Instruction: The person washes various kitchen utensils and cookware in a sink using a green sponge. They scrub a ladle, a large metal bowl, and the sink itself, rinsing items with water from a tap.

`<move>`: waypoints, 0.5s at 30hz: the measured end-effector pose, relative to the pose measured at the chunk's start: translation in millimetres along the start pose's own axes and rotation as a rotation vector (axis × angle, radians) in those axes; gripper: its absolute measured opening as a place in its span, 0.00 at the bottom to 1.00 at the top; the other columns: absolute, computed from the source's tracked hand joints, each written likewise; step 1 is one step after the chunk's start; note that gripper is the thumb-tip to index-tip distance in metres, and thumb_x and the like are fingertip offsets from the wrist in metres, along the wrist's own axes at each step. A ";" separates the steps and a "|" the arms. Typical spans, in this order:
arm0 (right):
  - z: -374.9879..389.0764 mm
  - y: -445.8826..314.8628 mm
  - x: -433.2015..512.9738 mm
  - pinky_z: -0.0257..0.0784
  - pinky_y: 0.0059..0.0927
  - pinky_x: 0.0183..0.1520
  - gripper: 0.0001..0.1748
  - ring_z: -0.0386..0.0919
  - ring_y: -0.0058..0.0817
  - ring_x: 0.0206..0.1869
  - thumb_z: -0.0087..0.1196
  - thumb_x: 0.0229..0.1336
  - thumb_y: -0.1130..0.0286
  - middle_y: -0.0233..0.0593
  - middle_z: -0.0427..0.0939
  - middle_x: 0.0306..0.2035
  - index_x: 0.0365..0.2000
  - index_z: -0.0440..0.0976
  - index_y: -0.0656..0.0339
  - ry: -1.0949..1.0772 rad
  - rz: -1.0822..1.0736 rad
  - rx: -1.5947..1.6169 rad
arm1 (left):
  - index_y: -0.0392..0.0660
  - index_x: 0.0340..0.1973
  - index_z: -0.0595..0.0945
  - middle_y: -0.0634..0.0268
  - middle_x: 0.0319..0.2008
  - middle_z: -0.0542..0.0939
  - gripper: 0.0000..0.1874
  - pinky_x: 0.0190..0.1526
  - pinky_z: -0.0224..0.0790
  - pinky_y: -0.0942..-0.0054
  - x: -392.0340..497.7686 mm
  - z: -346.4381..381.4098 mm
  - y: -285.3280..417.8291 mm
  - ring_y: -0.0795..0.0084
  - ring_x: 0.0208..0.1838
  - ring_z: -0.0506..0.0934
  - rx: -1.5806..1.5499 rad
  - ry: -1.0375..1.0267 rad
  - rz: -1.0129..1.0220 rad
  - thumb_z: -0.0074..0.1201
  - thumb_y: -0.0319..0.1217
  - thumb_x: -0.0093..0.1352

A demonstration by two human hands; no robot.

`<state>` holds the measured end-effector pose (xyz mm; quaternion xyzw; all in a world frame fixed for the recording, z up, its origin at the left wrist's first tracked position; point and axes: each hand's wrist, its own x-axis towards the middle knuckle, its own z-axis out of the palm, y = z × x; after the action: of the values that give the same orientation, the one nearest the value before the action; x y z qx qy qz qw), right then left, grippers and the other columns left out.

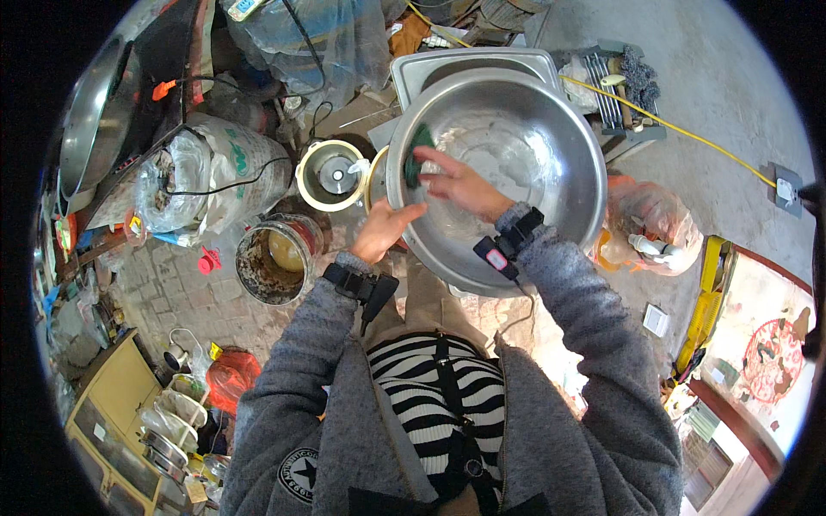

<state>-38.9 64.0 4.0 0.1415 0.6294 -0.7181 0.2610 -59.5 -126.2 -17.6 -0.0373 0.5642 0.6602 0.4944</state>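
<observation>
A large round stainless steel basin (561, 187) is in front of me, tilted, over a rectangular metal sink or tray (474, 58). My left hand (382, 227) grips the basin's near left rim, with the thumb over the edge and the fingers hidden outside it. Inside the basin, my right hand (459, 184) has its fingers at a green scouring pad (421, 155) against the left inner wall. The fingers look partly spread and a little blurred. Whether they pinch the pad cannot be told. A shallow wet sheen shows on the basin's bottom.
Left of the basin stand a cream-rimmed pot (332, 175) and a dirty bucket (271, 261) with murky liquid. Farther left is a plastic-lined sack (239, 168). A plastic bag (655, 226) lies at the right. A yellow cable (703, 147) crosses the floor near a rack of tools (619, 90).
</observation>
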 end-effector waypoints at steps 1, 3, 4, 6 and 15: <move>4.0 3.2 -5.1 0.66 0.27 0.54 0.33 0.69 0.27 0.56 0.41 0.53 0.81 0.36 0.62 0.62 0.62 0.57 0.57 -0.051 0.030 0.004 | 0.37 0.50 0.73 0.68 0.39 0.77 0.18 0.42 0.68 0.74 1.4 -0.5 -2.9 0.77 0.39 0.74 -0.025 -0.002 0.037 0.53 0.31 0.67; 10.1 11.4 -16.8 0.67 0.31 0.52 0.31 0.72 0.31 0.52 0.42 0.52 0.81 0.42 0.69 0.56 0.59 0.61 0.59 -0.088 -0.011 -0.189 | 0.38 0.51 0.72 0.68 0.42 0.77 0.19 0.44 0.67 0.74 3.1 -0.8 -5.1 0.78 0.41 0.73 -0.075 -0.005 0.109 0.52 0.36 0.70; 12.2 14.4 -24.1 0.67 0.32 0.52 0.30 0.72 0.32 0.51 0.41 0.51 0.81 0.44 0.70 0.54 0.58 0.62 0.60 -0.110 -0.046 -0.317 | 0.37 0.50 0.73 0.67 0.41 0.77 0.21 0.44 0.67 0.74 8.1 -6.6 -13.2 0.78 0.41 0.73 -0.084 -0.003 0.056 0.54 0.39 0.69; 20.0 23.8 -42.8 0.66 0.39 0.53 0.25 0.72 0.42 0.51 0.42 0.49 0.81 0.52 0.73 0.47 0.51 0.68 0.64 -0.103 -0.118 -0.471 | 0.36 0.49 0.74 0.66 0.40 0.78 0.21 0.43 0.67 0.74 7.7 -10.8 -19.1 0.78 0.41 0.73 -0.011 0.115 0.132 0.55 0.39 0.69; -51.5 57.0 -126.7 0.62 0.39 0.48 0.15 0.68 0.32 0.48 0.53 0.45 0.74 0.31 0.76 0.40 0.37 0.79 0.50 0.054 -0.030 -1.539 | 0.31 0.45 0.77 0.59 0.37 0.82 0.15 0.41 0.69 0.72 -6.4 -18.0 15.1 0.73 0.38 0.77 0.245 0.286 0.183 0.54 0.29 0.66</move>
<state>90.5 135.2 15.5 -0.0710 0.9597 -0.0779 0.2606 -75.8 -142.2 -9.5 -0.0189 0.7058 0.6167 0.3480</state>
